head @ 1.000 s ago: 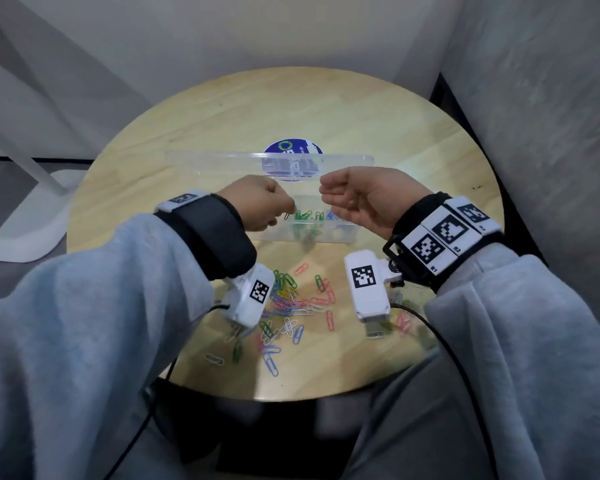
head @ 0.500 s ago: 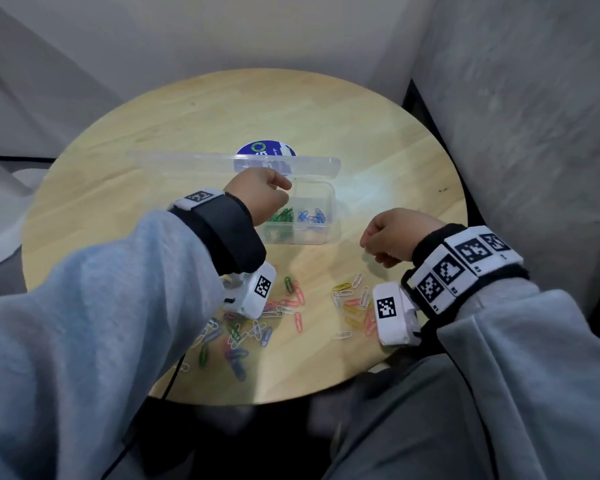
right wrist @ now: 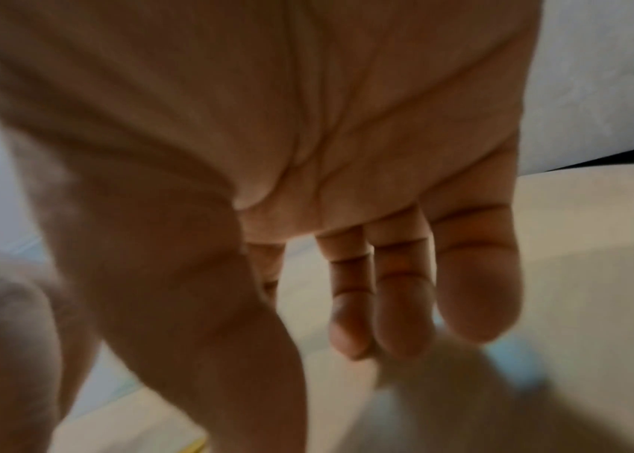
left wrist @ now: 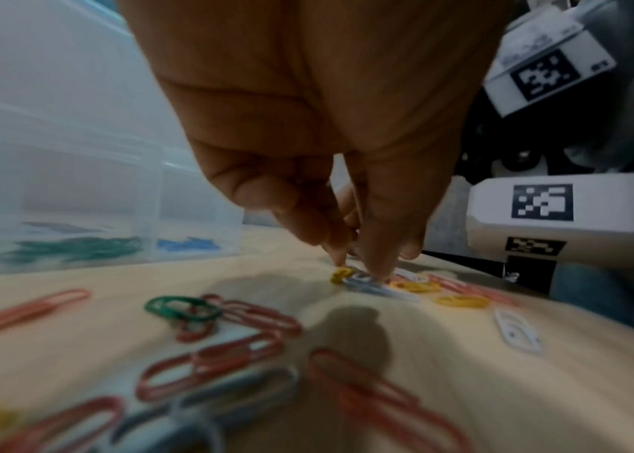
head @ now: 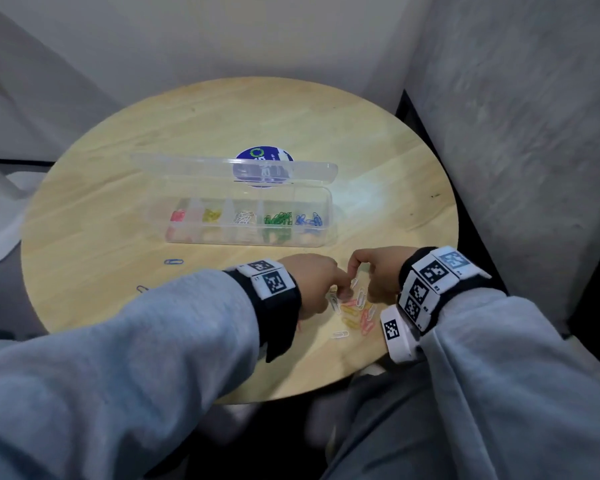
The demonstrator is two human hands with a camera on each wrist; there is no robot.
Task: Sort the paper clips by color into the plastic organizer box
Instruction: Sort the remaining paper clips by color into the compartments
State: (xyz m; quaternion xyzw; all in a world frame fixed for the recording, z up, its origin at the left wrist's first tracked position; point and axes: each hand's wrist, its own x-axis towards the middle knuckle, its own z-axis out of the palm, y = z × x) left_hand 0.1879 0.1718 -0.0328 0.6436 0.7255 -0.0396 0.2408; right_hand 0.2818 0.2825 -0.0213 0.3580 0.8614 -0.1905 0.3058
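Observation:
The clear organizer box (head: 243,237) lies mid-table with its lid (head: 187,168) open. Its compartments hold red, yellow, white, green and blue clips. A loose pile of paper clips (head: 355,315) sits near the front edge. My left hand (head: 342,294) is down on this pile. In the left wrist view its thumb and fingertips (left wrist: 379,263) pinch a pale white clip (left wrist: 375,286) beside a yellow clip (left wrist: 342,273). My right hand (head: 361,282) arches over the same pile. Its fingers (right wrist: 381,306) are fairly straight and hold nothing that I can see.
Two blue clips (head: 174,261) (head: 141,289) lie apart on the left. More red, green and blue clips (left wrist: 230,352) lie under my left wrist. A round blue sticker (head: 264,155) shows behind the lid. A grey wall stands close on the right.
Both hands have come away from the box, toward me, to the loose pile. The left hand dropped from the green compartment and now touches clips. The box stands uncovered.

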